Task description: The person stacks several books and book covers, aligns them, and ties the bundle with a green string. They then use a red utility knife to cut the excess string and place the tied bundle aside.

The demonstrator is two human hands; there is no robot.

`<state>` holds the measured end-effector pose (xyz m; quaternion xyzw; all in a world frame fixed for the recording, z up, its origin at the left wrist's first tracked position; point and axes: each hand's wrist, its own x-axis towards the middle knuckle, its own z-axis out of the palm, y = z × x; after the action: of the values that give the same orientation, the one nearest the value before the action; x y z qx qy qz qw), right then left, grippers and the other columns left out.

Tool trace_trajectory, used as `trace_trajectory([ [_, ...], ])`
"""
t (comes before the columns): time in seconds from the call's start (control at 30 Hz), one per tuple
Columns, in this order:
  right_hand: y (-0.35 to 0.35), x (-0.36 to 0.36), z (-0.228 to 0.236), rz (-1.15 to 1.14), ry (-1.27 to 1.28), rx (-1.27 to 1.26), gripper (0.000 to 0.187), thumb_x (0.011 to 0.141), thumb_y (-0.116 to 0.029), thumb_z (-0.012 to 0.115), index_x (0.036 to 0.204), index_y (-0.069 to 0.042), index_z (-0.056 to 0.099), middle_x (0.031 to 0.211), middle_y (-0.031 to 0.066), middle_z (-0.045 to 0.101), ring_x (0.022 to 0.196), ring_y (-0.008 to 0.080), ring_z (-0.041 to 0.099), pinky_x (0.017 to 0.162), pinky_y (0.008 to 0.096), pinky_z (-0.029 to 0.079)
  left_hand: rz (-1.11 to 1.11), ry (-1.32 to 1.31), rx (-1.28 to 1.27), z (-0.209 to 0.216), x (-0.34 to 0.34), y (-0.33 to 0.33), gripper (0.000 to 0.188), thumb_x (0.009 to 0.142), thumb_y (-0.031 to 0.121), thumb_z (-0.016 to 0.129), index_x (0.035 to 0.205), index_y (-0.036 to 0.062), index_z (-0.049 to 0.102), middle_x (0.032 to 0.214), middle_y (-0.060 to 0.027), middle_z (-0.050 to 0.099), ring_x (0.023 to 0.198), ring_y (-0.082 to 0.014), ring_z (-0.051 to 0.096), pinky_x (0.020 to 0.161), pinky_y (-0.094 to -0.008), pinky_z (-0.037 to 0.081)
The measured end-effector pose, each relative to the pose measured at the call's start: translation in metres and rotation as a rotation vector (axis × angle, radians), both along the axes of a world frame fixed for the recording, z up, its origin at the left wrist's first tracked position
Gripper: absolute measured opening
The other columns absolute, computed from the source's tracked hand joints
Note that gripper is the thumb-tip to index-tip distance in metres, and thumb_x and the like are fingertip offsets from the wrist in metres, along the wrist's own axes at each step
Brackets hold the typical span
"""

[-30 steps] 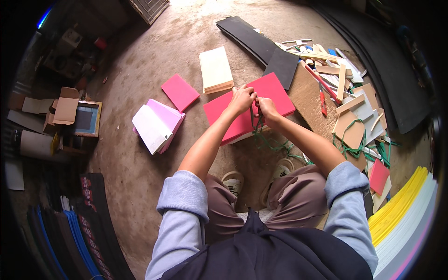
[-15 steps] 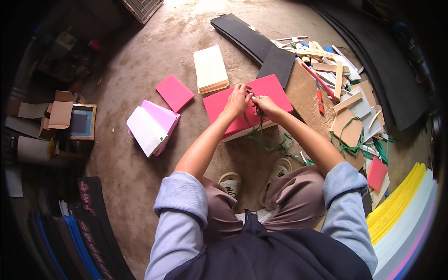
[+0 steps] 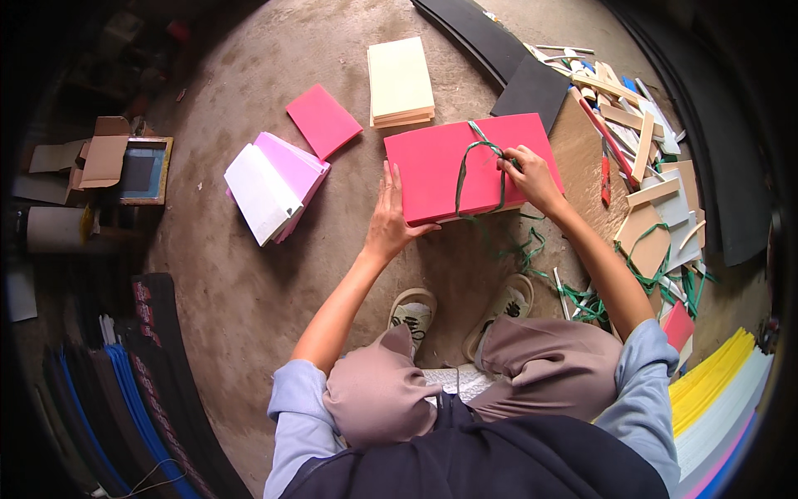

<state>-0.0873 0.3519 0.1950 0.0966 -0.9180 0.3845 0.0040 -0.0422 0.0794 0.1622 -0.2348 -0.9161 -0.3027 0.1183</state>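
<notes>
In front of me lies a thick stack of rectangular sheets with a red top (image 3: 440,170) and paler layers showing at its near edge. My left hand (image 3: 389,214) rests against its near left corner, fingers stretched along the side and thumb along the front edge. Over the red top runs a loose loop of green plastic strap (image 3: 460,176). My right hand (image 3: 529,176) is closed in a pinch on this strap, just above the stack's right half. Trailing strap ends hang down by the near side.
To the left are a red block (image 3: 324,121) and a white and lilac stack (image 3: 264,190); a cream stack (image 3: 401,81) lies beyond. At right, a red-handled knife (image 3: 605,179) and foam offcuts (image 3: 657,154) lie on a brown board (image 3: 588,150). Black sheets (image 3: 532,91) lie behind.
My hands were together over the stack's middle; now the left has moved to its near left corner and the right holds the strap farther right. The strap loop now stands loose.
</notes>
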Motion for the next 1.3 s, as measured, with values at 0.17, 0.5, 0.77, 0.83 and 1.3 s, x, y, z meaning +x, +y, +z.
trace_trajectory([
  [0.17, -0.009, 0.002, 0.004, 0.025, -0.013, 0.015, 0.020, 0.084, -0.024, 0.053, 0.084, -0.005, 0.061, 0.080, 0.0085, 0.055, 0.074, 0.0232, 0.056, 0.067, 0.0368, 0.041, -0.012, 0.024, 0.024, -0.003, -0.009, 0.004, 0.118, 0.054, 0.045, 0.077, 0.134, -0.0089, 0.009, 0.135, -0.0343, 0.018, 0.125, -0.0412, 0.027, 0.103, -0.0466, 0.026],
  [0.5, -0.013, 0.003, 0.013, 0.054, -0.046, -0.065, 0.020, 0.084, -0.020, 0.054, 0.088, -0.003, 0.062, 0.081, 0.0138, 0.056, 0.073, 0.0258, 0.056, 0.067, 0.0357, 0.043, 0.012, -0.191, 0.223, 0.060, -0.041, 0.051, 0.083, 0.077, 0.045, 0.060, 0.135, 0.0007, 0.020, 0.131, -0.0201, 0.037, 0.126, -0.0293, 0.031, 0.102, -0.0450, 0.022],
  [0.77, 0.009, -0.003, 0.025, -0.149, -0.019, -0.194, 0.023, 0.089, -0.016, 0.048, 0.107, -0.006, 0.059, 0.080, 0.0120, 0.053, 0.072, 0.0200, 0.057, 0.067, 0.0319, 0.046, 0.206, -0.548, 0.346, 0.067, -0.062, 0.072, 0.037, 0.087, 0.037, 0.052, 0.074, 0.0030, 0.058, 0.051, -0.0001, 0.043, 0.049, -0.0065, 0.039, 0.047, -0.0282, 0.034],
  [0.83, 0.018, -0.006, 0.023, -0.153, 0.003, -0.353, 0.023, 0.090, -0.017, 0.046, 0.104, -0.006, 0.060, 0.079, 0.0099, 0.051, 0.070, 0.0166, 0.056, 0.065, 0.0308, 0.046, 0.279, -0.421, 0.296, 0.065, -0.059, 0.061, 0.044, 0.084, 0.040, 0.055, 0.062, 0.0020, 0.054, 0.046, -0.0018, 0.041, 0.047, -0.0078, 0.039, 0.046, -0.0289, 0.033],
  [1.3, 0.062, -0.015, 0.006, -0.235, -0.095, 0.273, 0.029, 0.086, -0.032, 0.047, 0.094, -0.010, 0.064, 0.085, 0.0175, 0.063, 0.083, 0.0340, 0.060, 0.072, 0.0412, 0.047, 0.341, 0.013, 0.085, 0.032, -0.055, 0.037, 0.023, 0.072, 0.016, 0.060, 0.062, 0.0001, 0.048, 0.062, -0.0128, 0.049, 0.057, -0.0296, 0.052, 0.054, -0.0382, 0.039],
])
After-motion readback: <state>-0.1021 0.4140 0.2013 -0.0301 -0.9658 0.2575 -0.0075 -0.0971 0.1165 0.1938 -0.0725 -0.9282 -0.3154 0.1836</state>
